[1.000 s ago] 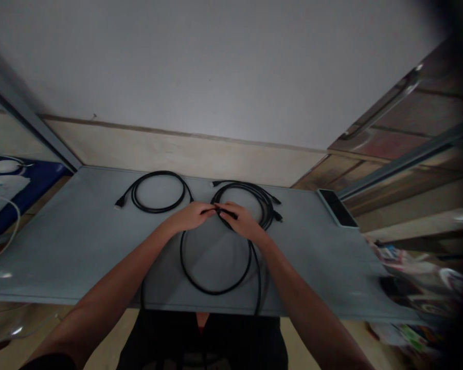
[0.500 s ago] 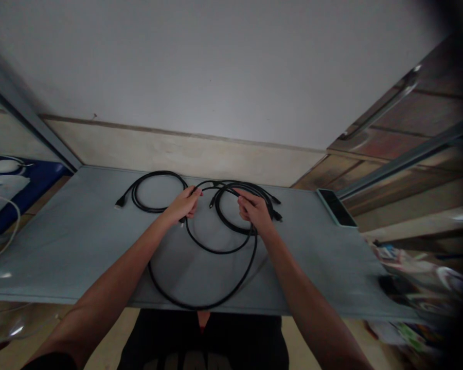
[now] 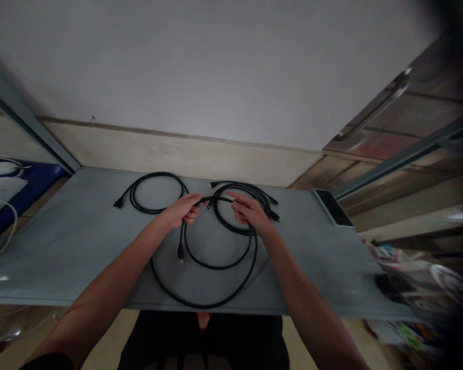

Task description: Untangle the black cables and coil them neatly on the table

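Left fingers (image 3: 192, 211) and right fingers (image 3: 241, 207) grip one thin, looped black cable (image 3: 216, 198) between them, one plug (image 3: 180, 252) showing below the left; beyond lie two black coils (image 3: 150, 211), rightward one phone (image 3: 334, 208).

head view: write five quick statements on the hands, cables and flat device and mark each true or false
1. The left hand and the right hand both grip black round cable. True.
2. The coiled black cable on the left hangs off the table's front edge. False: it lies toward the back of the flat grey table.
3. A black plug with a silvery tip shows below the left hand in the picture. True.
4. The flat dark-faced device with a pale green edge is held in the right hand. False: it lies on the table at the right, apart from both hands.
5. The right hand partly covers another black cable coil. True.
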Action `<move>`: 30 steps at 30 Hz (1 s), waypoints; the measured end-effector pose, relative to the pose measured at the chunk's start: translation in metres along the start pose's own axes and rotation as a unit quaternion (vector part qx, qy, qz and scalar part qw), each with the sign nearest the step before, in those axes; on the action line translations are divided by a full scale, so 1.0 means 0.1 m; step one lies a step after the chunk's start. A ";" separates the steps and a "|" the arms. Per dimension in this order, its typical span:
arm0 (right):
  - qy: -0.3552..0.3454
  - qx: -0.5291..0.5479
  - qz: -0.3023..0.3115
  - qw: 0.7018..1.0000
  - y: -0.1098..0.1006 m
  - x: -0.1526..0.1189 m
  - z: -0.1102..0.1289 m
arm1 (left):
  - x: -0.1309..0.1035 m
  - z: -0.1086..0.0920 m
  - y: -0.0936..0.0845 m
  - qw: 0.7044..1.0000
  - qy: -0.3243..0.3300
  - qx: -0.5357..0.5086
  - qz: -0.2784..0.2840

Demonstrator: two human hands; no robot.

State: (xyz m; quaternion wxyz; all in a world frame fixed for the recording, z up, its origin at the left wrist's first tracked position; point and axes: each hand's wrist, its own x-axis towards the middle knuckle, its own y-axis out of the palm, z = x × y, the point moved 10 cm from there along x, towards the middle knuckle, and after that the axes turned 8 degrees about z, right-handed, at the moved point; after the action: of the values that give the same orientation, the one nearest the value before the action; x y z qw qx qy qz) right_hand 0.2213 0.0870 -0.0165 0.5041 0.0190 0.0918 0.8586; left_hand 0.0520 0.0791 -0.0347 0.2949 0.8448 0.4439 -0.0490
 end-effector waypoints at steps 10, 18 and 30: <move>-0.065 0.093 -0.099 0.989 -0.12 0.02 0.00 | -0.07 -0.29 -0.36 0.961 0.103 -0.247 -0.062; 0.017 0.064 -0.080 0.995 -0.17 -0.03 -0.05 | 0.01 -0.18 -0.20 0.981 0.063 -0.184 -0.008; 0.090 0.072 0.005 0.993 0.14 -0.01 -0.26 | -0.03 -0.10 -0.20 0.979 0.043 0.190 -0.067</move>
State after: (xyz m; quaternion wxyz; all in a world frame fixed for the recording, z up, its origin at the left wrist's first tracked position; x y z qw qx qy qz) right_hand 0.2063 0.0760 -0.0400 0.4869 -0.0216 0.1984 0.8504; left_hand 0.0328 0.0915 -0.0349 0.1058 0.8549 0.4946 -0.1152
